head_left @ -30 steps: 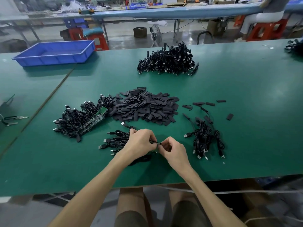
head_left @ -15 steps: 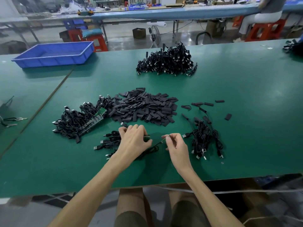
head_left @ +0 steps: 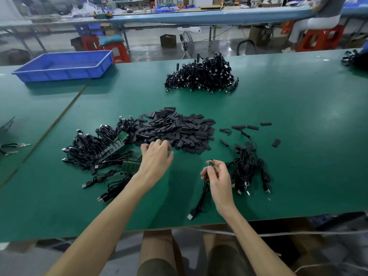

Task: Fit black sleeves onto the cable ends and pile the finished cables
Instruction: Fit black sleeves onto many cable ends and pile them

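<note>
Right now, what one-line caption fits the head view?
Left hand touches the sleeve pile while the right hand pinches a cable by its bare end above the green table.

Even overhead light, soft shadows, curved edges

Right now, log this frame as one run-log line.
step: sleeve pickup | left hand: open, fingers over near edge of sleeve pile | right hand: pinches cable, bare green end up | fit: not yet done
</note>
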